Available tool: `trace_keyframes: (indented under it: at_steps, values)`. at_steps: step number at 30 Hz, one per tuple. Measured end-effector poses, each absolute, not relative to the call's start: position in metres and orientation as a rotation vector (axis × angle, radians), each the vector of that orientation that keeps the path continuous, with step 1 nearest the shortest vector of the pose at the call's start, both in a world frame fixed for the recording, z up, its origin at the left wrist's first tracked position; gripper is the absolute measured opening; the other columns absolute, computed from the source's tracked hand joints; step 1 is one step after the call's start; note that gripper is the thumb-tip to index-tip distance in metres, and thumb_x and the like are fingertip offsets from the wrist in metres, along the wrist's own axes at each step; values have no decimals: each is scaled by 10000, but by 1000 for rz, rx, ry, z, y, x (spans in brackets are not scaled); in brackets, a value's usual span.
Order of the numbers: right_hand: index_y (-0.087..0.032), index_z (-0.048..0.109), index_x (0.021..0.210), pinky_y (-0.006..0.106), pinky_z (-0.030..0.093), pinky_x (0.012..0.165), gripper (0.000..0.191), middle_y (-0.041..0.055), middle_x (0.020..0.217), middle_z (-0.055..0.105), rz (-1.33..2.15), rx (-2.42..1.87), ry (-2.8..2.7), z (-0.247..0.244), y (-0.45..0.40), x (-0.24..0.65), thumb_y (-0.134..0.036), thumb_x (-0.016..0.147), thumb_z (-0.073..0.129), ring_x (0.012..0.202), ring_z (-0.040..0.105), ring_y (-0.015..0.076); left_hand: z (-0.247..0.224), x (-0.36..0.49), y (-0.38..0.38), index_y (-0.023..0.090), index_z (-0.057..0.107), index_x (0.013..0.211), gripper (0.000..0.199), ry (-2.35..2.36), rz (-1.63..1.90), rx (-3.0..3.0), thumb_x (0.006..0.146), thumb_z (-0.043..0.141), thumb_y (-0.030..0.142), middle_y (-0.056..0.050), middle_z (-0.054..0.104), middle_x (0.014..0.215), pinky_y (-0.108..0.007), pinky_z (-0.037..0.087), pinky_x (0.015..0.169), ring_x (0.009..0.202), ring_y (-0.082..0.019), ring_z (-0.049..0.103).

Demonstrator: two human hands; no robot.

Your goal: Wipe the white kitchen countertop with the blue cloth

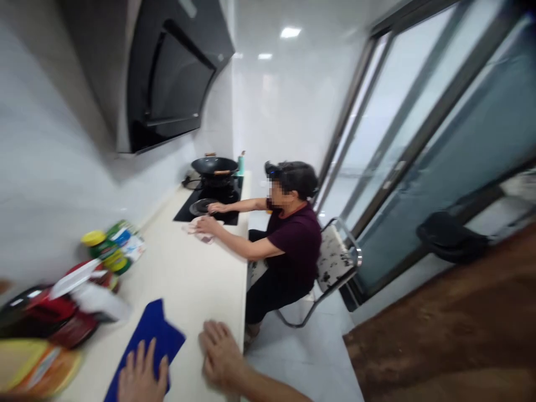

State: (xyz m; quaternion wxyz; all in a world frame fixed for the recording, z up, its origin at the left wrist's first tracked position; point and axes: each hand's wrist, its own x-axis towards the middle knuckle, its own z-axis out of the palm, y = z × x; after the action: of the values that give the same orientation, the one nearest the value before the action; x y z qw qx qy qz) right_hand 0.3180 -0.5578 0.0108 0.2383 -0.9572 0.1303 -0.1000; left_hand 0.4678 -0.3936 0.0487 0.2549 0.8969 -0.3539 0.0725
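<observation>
Fingers spread, my left hand [142, 373] lies on a dark blue cloth [153, 329] at the bottom of the view. The cloth is flat on the cream countertop [196, 285], with one corner pointing right. To its right, my right hand [221, 352] rests on the counter close to the front edge. Its fingers are near each other and blurred; nothing shows in them, and whether they are curled is unclear.
On the left stand a white spray bottle [87, 290], a yellow-capped green bottle [106, 251] and a yellow packet [37, 368]. Farther along, a seated person [293, 240] reaches over the counter near a pink cloth [205, 237] and a stove with a wok [213, 166].
</observation>
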Motion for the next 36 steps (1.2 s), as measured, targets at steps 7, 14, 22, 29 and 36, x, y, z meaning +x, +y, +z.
trace_keyframes:
  at_steps: [7, 14, 22, 29, 36]
  values:
    - [-158, 451, 1464, 468, 213, 1231, 566, 131, 1589, 381, -326, -2706, 408, -8, -544, 313, -321, 923, 422, 1483, 296, 261, 46, 386, -311, 188, 550, 1331, 452, -887, 156, 2645, 958, 557, 444, -119, 530, 1422, -572, 474, 1062, 1279, -305, 529]
    - [-139, 503, 1419, 465, 338, 1159, 530, 146, 1516, 481, -593, -2869, 332, -34, -541, 305, -264, 916, 394, 1404, 410, 276, 22, 308, -233, 248, 549, 1341, 460, -837, 117, 2714, 927, 610, 439, -109, 470, 1499, -586, 421, 1121, 1337, -312, 476]
    - [-114, 522, 1383, 473, 369, 1159, 507, 166, 1467, 522, -756, -2963, 246, -63, -544, 301, -280, 938, 344, 1390, 435, 286, 9, 205, -128, 317, 426, 1489, 564, -727, 216, 2822, 942, 541, 399, -75, 386, 1612, -560, 400, 1165, 1467, -321, 363]
    - [-55, 488, 1401, 516, 383, 1160, 535, 226, 1483, 485, -746, -2938, 262, -76, -536, 294, -266, 942, 310, 1422, 400, 314, 3, 169, -36, 302, 315, 1548, 667, -590, 416, 3039, 911, 504, 348, -33, 405, 1599, -462, 443, 1156, 1472, -271, 380]
    - [-50, 514, 1391, 472, 391, 1157, 529, 214, 1479, 502, -675, -3043, 255, -65, -511, 269, -215, 925, 324, 1414, 426, 292, -1, 222, 34, 353, 411, 1502, 686, -307, 495, 2875, 827, 504, 434, -14, 563, 1475, -549, 460, 1109, 1407, -319, 469]
